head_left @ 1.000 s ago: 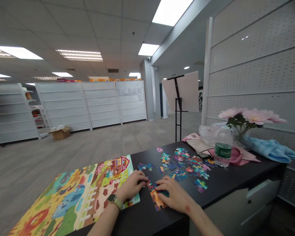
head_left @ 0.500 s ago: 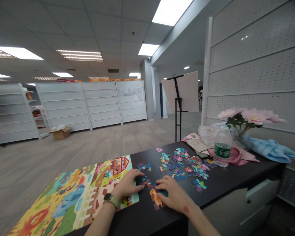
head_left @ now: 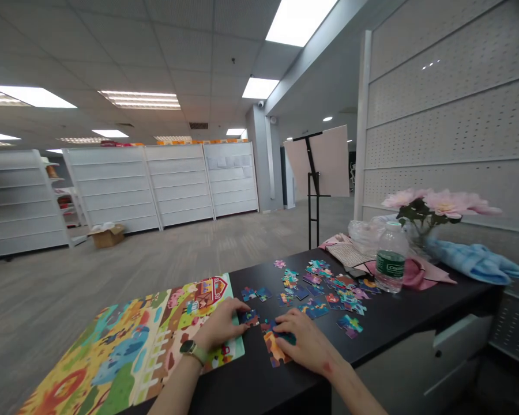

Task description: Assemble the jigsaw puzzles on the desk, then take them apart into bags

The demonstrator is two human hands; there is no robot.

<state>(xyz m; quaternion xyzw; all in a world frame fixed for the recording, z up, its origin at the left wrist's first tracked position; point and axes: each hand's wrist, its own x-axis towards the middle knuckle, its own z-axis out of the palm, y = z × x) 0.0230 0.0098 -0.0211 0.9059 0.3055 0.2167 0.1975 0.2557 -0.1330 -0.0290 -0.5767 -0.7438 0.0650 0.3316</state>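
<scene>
My left hand point(head_left: 223, 324), with a watch point(head_left: 187, 347) on its wrist, pinches a dark blue and brown jigsaw piece point(head_left: 251, 317) between thumb and fingers. To its right, my right hand point(head_left: 303, 339) curls over a small joined section of jigsaw pieces point(head_left: 273, 349), orange and purple, pressing its right side; part of it is hidden under the fingers. A narrow gap of black table separates the piece from this section. Just beyond my left hand lie a few dark blue jigsaw pieces point(head_left: 256, 293). Under my left forearm is a colourful finished farm-and-animal puzzle point(head_left: 155, 328).
Loose jigsaw pieces point(head_left: 313, 308) are spread over the black table point(head_left: 384, 328) beyond my right hand. Behind them stand a water bottle point(head_left: 390, 262), a vase of pink flowers point(head_left: 441, 204) and a blue cloth point(head_left: 480, 262). An easel point(head_left: 313, 196) stands past the table.
My left hand has drawn its jigsaw piece slightly left and away from the joined section, opening a gap. My right hand has stayed almost still.
</scene>
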